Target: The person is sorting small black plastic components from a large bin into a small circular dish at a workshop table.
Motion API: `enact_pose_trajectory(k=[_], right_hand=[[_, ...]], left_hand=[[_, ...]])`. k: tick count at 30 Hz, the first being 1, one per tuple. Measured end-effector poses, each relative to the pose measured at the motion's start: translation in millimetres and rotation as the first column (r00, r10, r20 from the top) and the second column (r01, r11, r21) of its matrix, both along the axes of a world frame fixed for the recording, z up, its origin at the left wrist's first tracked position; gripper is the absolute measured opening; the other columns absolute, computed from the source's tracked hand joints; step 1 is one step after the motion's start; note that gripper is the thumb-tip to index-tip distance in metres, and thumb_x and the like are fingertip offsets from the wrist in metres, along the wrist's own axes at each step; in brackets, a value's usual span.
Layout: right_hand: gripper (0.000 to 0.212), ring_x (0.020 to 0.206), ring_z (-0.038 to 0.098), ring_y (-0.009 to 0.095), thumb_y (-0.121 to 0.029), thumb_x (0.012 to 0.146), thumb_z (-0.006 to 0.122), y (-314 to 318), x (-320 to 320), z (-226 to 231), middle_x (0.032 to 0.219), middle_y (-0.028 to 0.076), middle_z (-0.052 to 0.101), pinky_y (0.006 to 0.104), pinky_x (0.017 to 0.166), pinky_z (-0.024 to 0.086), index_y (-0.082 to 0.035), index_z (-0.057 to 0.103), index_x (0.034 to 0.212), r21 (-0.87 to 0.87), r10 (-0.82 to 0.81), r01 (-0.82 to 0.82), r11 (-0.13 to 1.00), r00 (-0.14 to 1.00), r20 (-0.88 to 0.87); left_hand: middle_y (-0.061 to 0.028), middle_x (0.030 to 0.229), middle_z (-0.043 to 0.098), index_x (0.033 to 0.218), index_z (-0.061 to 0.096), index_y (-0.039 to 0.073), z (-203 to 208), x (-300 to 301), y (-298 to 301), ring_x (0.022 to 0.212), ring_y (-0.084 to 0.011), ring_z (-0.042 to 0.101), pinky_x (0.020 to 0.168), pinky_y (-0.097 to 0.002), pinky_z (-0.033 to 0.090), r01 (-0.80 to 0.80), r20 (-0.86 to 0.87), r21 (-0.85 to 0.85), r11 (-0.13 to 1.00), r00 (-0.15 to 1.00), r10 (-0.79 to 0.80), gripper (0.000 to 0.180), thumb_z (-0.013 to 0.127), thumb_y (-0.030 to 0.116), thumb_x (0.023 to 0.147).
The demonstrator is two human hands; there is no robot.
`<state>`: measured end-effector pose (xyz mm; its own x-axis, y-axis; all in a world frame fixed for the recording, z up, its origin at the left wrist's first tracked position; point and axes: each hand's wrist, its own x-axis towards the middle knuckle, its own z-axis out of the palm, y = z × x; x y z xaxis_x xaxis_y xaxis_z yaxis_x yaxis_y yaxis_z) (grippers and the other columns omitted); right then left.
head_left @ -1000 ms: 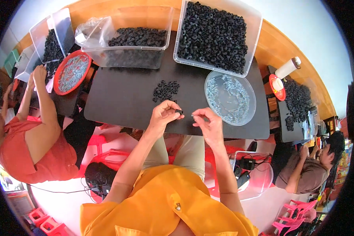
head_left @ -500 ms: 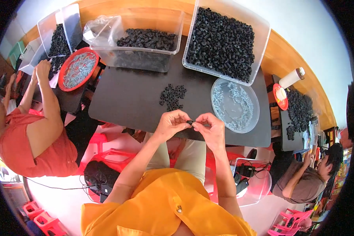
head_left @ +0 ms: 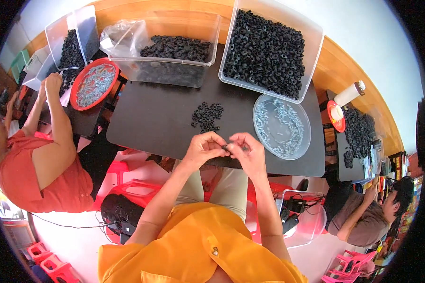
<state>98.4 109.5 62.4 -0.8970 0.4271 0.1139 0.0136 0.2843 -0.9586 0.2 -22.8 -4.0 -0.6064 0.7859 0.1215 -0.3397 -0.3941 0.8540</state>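
Over the near edge of the dark table, my left hand pinches a small black part between thumb and fingertips. My right hand meets it there, its thumb against the part and its index finger raised and curved above. Whether the right fingers also hold something tiny cannot be made out. Just beyond my hands lies a loose pile of small black ring-like parts. To the right, a round clear tray holds many small shiny, pale blue-grey pieces.
A large clear bin of black parts stands at the far right, another clear bin at the far left. Co-workers sit at tables on both sides: a person in red by a red tray, another in brown.
My right hand has shifted slightly left, and its index finger has lifted away from the pinch. My left hand keeps its grip on the black part in nearly the same place.
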Motion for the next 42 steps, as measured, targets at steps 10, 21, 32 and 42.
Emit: enact_pose_trajectory(k=[10, 21, 32, 42], right_hand=[[0.011, 0.078, 0.059, 0.028, -0.013, 0.077, 0.065, 1, -58, -35, 0.081, 0.009, 0.054, 0.0415, 0.066, 0.048, -0.008, 0.066, 0.087, 0.658, -0.122, 0.094, 0.747, 0.993, -0.004], [0.010, 0.067, 0.063, 0.020, -0.001, 0.077, 0.063, 17, -30, -31, 0.077, 0.011, 0.063, 0.0307, 0.060, 0.049, 0.000, 0.060, 0.086, 0.332, -0.123, 0.142, 0.933, 0.989, -0.079], [0.009, 0.071, 0.060, 0.011, 0.006, 0.078, 0.063, 20, 2, -3, 0.080, 0.005, 0.061, 0.0236, 0.062, 0.052, 0.004, 0.061, 0.087, -0.136, 0.032, -0.031, 0.990, 0.999, 0.002], [0.012, 0.068, 0.061, 0.016, 0.002, 0.077, 0.063, 15, 3, 17, 0.078, 0.010, 0.063, 0.0272, 0.061, 0.049, 0.001, 0.062, 0.089, 0.348, 0.116, -0.153, 0.925, 0.985, 0.125]], left_hand=[[-0.0105, 0.092, 0.064, 0.091, 0.058, 0.001, 7, -15, -25, 0.080, -0.0181, 0.064, 0.076, -0.0309, 0.055, -0.208, 0.169, 0.101, 0.973, 0.967, 0.189, 0.015, 0.060, -0.008, 0.079], [-0.0129, 0.095, 0.065, 0.096, 0.051, 0.005, 12, -2, -6, 0.080, -0.0201, 0.065, 0.072, -0.0283, 0.053, -0.076, 0.100, -0.093, 0.993, 0.991, 0.086, 0.015, 0.059, 0.001, 0.083], [-0.0099, 0.092, 0.065, 0.100, 0.055, 0.001, 7, 6, 6, 0.080, -0.0155, 0.064, 0.072, -0.0258, 0.051, -0.053, -0.036, -0.130, 0.990, 0.998, 0.048, 0.018, 0.060, 0.001, 0.083], [-0.0041, 0.089, 0.063, 0.099, 0.065, -0.001, 7, 9, 3, 0.077, -0.0092, 0.059, 0.072, -0.0222, 0.049, -0.105, -0.121, -0.173, 0.979, 0.989, 0.085, 0.018, 0.062, -0.002, 0.082]])
